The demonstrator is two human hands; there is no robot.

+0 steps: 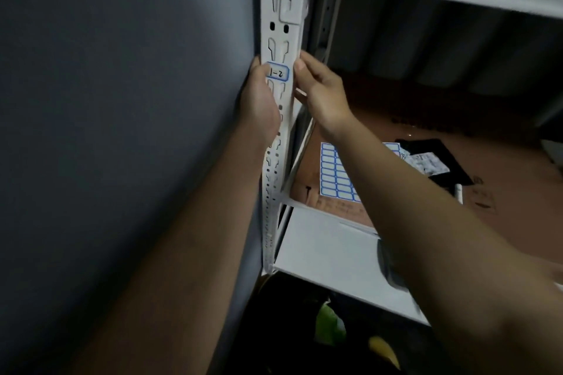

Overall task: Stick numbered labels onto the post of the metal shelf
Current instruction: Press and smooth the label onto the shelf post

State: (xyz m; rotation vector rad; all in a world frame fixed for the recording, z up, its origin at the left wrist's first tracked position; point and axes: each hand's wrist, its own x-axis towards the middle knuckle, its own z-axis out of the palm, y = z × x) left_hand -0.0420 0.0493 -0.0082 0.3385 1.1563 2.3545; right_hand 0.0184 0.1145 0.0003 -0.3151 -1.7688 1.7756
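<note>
A white metal shelf (pixel 335 250) stands against a grey wall (pixel 122 131), its slotted post (pixel 278 39) the focus. Either side of the post, the left hand (pixel 259 100) and right hand (pixel 320 91) press a blue-bordered label (pixel 277 73) flat with their thumbs, apparently to seat it. It reads "1-2". Right of the post, below, lies a label sheet (pixel 335 173).

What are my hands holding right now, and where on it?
Both hands are on the shelf post, at the label marked 1-2. The left hand touches the label's left end, the right hand its right end. Neither hand lifts anything.
</note>
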